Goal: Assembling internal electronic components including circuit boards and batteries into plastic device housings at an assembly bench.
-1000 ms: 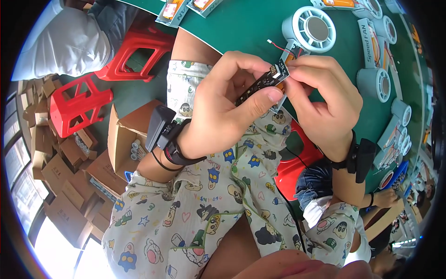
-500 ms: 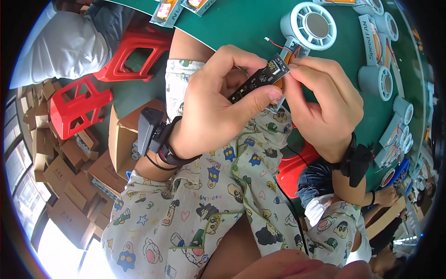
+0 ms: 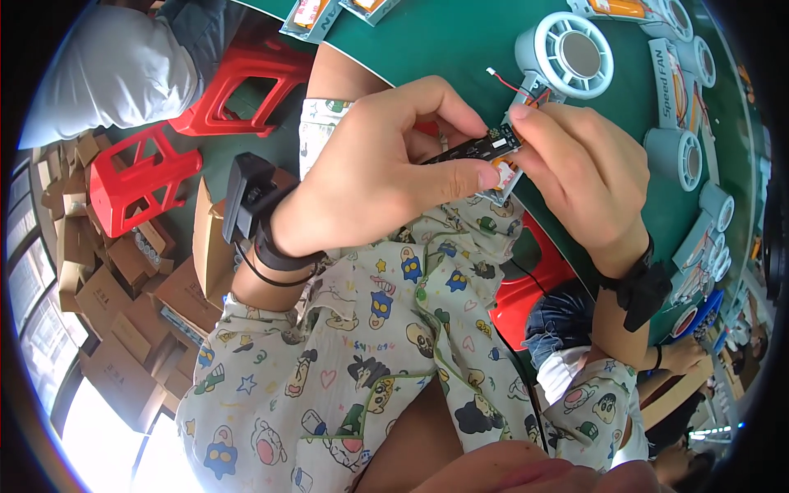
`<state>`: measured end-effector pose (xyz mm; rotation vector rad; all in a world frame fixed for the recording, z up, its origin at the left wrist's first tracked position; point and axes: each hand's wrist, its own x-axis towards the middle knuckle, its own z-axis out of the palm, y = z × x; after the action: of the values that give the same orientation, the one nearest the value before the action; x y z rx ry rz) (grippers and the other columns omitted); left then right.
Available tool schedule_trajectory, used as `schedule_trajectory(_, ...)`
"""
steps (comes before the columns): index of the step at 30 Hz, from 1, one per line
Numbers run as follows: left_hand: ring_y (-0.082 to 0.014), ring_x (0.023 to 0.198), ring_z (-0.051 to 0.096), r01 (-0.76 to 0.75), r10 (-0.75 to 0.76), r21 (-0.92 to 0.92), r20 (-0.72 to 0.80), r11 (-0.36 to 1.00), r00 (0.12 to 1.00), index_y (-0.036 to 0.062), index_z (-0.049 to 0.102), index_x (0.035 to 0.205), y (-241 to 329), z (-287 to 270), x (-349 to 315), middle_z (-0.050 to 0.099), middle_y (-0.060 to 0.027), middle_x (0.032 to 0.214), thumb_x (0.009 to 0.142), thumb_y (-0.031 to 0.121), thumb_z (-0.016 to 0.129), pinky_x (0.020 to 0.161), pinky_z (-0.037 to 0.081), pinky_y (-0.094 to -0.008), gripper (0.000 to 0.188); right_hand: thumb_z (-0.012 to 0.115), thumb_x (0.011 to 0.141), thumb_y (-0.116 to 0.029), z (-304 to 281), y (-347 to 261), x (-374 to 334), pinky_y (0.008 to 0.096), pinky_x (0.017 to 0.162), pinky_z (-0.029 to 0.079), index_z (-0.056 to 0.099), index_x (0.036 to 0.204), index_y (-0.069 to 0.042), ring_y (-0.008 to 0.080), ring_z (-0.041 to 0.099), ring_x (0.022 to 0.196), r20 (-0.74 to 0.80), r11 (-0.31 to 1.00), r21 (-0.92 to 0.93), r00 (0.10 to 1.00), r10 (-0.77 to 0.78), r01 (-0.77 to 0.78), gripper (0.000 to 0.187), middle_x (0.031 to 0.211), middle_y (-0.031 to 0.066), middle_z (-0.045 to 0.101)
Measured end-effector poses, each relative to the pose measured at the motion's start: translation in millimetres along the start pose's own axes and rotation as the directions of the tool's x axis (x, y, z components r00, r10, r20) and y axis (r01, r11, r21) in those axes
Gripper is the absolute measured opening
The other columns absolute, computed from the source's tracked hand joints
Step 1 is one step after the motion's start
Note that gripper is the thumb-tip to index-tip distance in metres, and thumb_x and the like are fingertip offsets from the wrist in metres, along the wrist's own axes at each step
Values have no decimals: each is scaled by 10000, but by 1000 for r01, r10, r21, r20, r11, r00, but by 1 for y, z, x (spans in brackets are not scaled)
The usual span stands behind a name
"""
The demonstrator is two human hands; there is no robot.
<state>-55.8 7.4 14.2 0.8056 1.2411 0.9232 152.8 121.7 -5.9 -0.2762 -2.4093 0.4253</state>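
My left hand [image 3: 374, 168] pinches a narrow black circuit board [image 3: 491, 145] between thumb and fingers. At the board's far end, my right hand [image 3: 579, 168] has its thumb and index finger pressed together. Whatever is between those right fingertips is too small to make out. Just beyond both hands lies a pale blue handheld fan [image 3: 567, 56] with a round grille. Its opened handle runs down under my fingers, and part of an orange-and-white battery shows there. A thin red wire with a white plug [image 3: 491, 71] sticks out beside the fan's neck.
More opened fans [image 3: 674, 156] lie along the green table [image 3: 444, 49] at the right. Grey handle shells [image 3: 312, 18] sit at its far edge. Red stools [image 3: 140, 177] and cardboard boxes [image 3: 123, 329] fill the left floor. A co-worker's hand [image 3: 684, 353] is at the right.
The circuit board has tipped to a flatter angle, showing less of its face. My left wrist has shifted slightly left, and the fan appears a little farther right and lower.
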Motion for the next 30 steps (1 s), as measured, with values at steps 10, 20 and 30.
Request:
schedule_trajectory(10, -69, 849, 646, -54, 47, 94, 71, 994, 996, -44, 602, 1178, 1, -3, 8, 670, -63, 1000, 917, 52, 788, 663, 497, -209, 335, 831, 702, 29, -10, -3, 4, 302, 597, 531, 724, 1051, 4, 234, 642, 677, 131, 1000, 10, 991, 12, -14, 366, 946, 94, 678)
schedule_trajectory(20, -87, 941, 585, -319, 318, -73, -28, 945, 948, -38, 571, 1366, -30, 10, 5, 599, -58, 1193, 983, 26, 690, 728, 467, -207, 406, 785, 797, 90, -29, -37, 16, 272, 682, 553, 682, 1048, -5, 153, 666, 771, 393, 686, 206, 700, 596, -698, 287, 931, 86, 665)
schedule_trajectory(30, -176, 1031, 582, -539, 617, 406, -84, 738, 783, -20, 635, 1306, -35, 5, 9, 642, -111, 1167, 954, 42, 713, 888, 468, -287, 366, 708, 881, 83, -34, -15, 9, 249, 647, 523, 698, 1089, 23, 140, 658, 777, 414, 400, 662, 754, 510, -634, 217, 961, 88, 669)
